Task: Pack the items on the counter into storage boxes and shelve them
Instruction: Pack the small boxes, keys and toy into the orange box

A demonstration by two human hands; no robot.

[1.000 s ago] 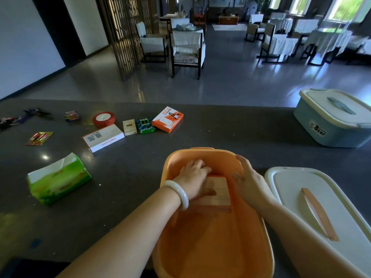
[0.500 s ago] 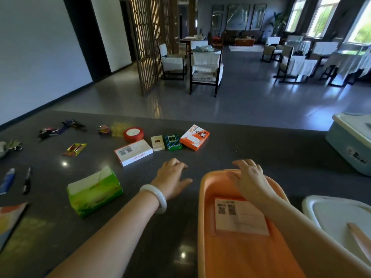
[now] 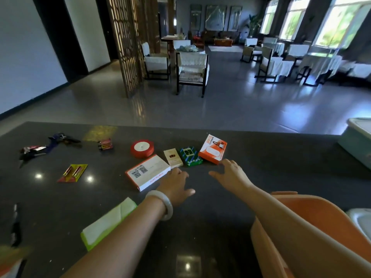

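Dark bench (image 3: 261,157), mid-frame: right hand (image 3: 230,175), fingers spread and empty, reaches the orange WiFi box (image 3: 212,149) just above it. Left hand (image 3: 175,185), relaxed and empty, touches the white QR-code box (image 3: 147,171).

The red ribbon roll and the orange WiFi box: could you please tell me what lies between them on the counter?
In the head view, a small cream box and a green patterned box lie side by side between the red ribbon roll and the orange WiFi box.
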